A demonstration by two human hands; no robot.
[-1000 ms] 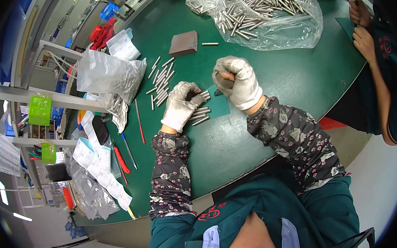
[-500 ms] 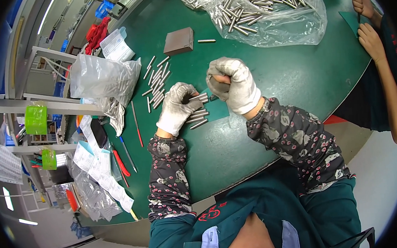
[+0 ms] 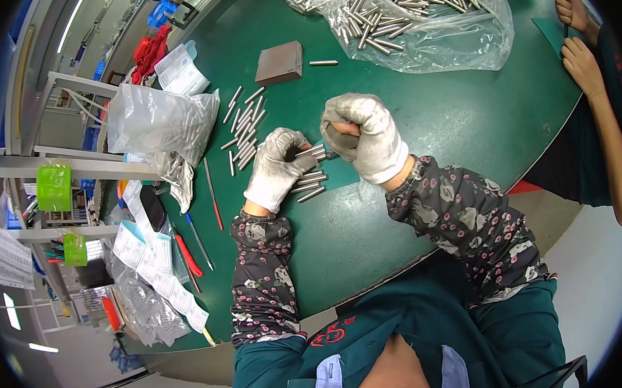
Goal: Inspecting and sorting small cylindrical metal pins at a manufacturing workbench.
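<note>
My left hand (image 3: 278, 169), in a whitish work glove, is closed on a few short metal pins (image 3: 314, 153) whose ends stick out to the right. Several more pins (image 3: 310, 183) lie just below those fingers, by a green sheet (image 3: 342, 171). My right hand (image 3: 366, 136), also gloved, is curled tight with a bare thumb showing. From under it a small dark tool tip (image 3: 330, 154) reaches the ends of the held pins; the rest is hidden in the fist. A loose heap of pins (image 3: 247, 130) lies beyond my left hand.
A brown block (image 3: 279, 63) and one pin (image 3: 323, 63) lie farther back. Behind them is a clear bag (image 3: 452, 47) full of pins. At left are a plastic bag (image 3: 165, 125), red-handled tools (image 3: 187, 254) and papers (image 3: 162, 276). A co-worker's hands (image 3: 582, 67) are at right.
My right hand has shifted slightly left, bringing the dark tip up to the ends of the held pins. The left hand keeps its hold.
</note>
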